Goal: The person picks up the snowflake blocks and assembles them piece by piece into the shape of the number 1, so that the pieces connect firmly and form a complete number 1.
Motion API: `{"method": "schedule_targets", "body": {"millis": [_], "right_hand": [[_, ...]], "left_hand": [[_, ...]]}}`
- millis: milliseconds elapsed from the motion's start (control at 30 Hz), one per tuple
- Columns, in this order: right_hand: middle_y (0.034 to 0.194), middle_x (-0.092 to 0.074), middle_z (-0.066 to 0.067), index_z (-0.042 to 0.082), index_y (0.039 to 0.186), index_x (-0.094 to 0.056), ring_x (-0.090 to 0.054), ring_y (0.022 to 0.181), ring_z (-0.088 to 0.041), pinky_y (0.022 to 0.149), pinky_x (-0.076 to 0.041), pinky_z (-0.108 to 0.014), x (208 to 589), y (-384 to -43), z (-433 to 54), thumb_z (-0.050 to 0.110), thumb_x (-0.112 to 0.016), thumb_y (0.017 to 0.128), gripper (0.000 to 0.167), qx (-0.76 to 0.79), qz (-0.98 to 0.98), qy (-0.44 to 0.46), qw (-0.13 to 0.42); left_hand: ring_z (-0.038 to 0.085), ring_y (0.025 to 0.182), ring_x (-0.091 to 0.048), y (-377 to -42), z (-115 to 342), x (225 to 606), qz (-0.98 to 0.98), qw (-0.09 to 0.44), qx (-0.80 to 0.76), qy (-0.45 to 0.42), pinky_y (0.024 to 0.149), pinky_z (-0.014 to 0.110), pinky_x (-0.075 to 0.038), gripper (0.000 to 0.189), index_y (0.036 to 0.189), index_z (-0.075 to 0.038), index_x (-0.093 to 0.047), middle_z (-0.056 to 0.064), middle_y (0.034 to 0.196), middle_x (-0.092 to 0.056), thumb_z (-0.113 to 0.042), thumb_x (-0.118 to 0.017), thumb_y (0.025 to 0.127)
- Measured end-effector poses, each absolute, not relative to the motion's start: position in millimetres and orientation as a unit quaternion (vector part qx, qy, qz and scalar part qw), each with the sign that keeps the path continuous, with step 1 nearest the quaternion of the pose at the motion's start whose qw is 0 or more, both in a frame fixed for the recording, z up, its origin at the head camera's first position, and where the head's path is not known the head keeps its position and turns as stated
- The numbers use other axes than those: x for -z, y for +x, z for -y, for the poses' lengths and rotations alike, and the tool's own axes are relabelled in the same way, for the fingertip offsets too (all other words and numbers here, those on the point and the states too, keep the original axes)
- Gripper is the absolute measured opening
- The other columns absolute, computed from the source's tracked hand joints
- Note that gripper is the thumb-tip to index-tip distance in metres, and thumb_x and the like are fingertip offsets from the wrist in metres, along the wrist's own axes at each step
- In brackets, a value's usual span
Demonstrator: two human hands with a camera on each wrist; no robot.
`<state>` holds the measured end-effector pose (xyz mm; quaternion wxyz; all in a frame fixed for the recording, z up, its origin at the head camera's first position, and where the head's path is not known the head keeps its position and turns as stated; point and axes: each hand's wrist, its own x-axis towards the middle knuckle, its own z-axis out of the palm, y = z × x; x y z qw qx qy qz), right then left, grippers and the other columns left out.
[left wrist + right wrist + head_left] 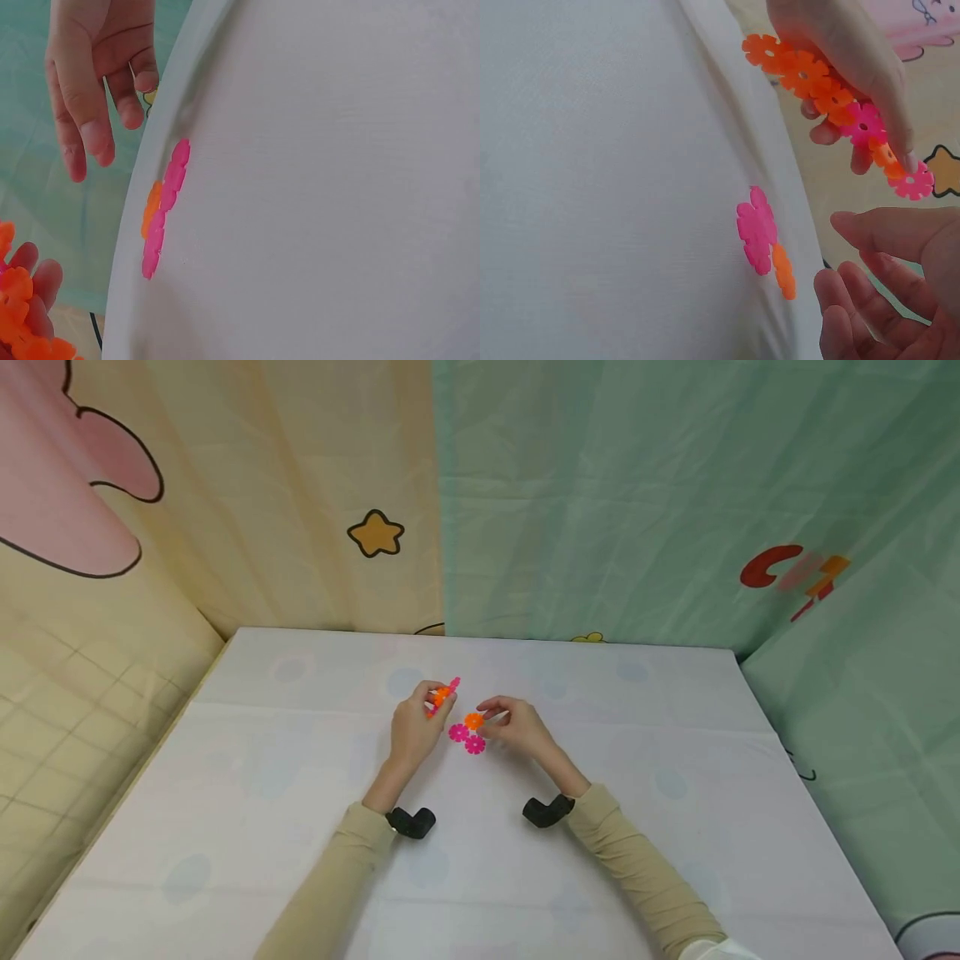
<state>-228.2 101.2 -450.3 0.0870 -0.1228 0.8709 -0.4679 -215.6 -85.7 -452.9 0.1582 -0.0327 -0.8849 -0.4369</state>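
Note:
My left hand (412,732) grips a chain of interlocking snowflake discs (805,74), orange and pink, with round center holes and notched edges. In the right wrist view the chain runs along the fingers, its pink end disc (913,182) by the thumb tip. On the table below lie an orange disc (473,721) and two pink discs (475,744), close together. Beside the orange disc is my right hand (523,727), fingers loosely bent and apart from the thumb. Nothing shows between those fingers in the right wrist view.
A white cloth with faint round spots covers the table (285,827). Behind its far edge hangs a yellow and green curtain (600,510) with printed shapes. Black wrist cameras (411,823) sit on both forearms near the sleeve cuffs.

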Motion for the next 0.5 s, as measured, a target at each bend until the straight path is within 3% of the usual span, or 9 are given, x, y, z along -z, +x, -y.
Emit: {"method": "schedule_targets", "body": {"millis": [267,500], "right_hand": [[0.105,-0.068,-0.009,0.008,0.111,-0.068,-0.056,0.070,-0.017,0.061,-0.049,-0.024,452.6,-224.6,-92.3,0.012,-0.078,0.078,0.035,0.421,-0.892,-0.122,0.112],[0.101,-0.068,-0.006,0.008,0.108,-0.068,-0.056,0.074,-0.016,0.063,-0.048,-0.023,458.1,-222.8,-86.8,0.018,-0.081,0.076,0.037,0.371,-0.913,-0.121,0.118]], "left_hand": [[0.021,0.076,-0.059,-219.3,84.7,450.3,0.871,0.181,0.456,-0.034,0.065,0.025,-0.047,0.030,0.112,-0.007,-0.065,0.009,0.098,-0.070,-0.030,-0.064,0.092],[0.022,0.080,-0.061,-218.9,84.2,449.3,0.867,0.168,0.466,-0.044,0.071,0.031,-0.052,0.029,0.112,-0.007,-0.066,0.008,0.099,-0.069,-0.029,-0.062,0.094]]}}
